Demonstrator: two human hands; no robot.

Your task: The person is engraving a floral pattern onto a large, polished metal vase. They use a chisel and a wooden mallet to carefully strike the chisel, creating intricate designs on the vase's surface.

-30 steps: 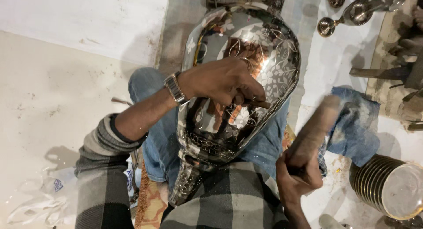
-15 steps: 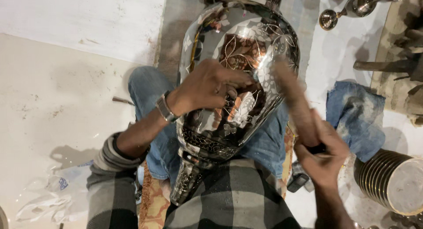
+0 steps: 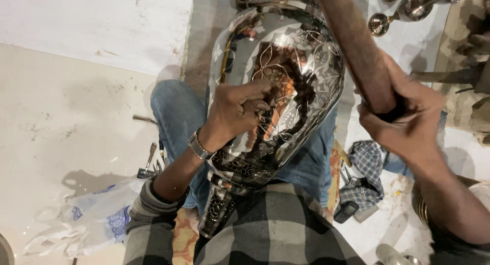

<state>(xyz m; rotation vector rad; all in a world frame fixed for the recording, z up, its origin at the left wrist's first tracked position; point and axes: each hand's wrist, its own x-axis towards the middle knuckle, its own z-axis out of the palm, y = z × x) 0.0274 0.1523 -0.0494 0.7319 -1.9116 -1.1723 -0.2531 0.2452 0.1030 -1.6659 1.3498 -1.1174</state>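
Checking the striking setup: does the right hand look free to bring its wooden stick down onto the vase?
Probably yes: the right hand grips the stick raised above the vase with nothing between, though the left hand rests on the vase.

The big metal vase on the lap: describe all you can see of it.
The vase is a large, shiny, silver-coloured vessel with a bulbous body and a narrow, banded neck pointing toward the person. Engraved flowers and leafy scrolls cover its mirror-like surface. It lies tilted across the jeans-clad legs. The left hand rests on its body, fingertips pinching a small tool against the pattern. The right hand is off it, gripping a wooden handle.
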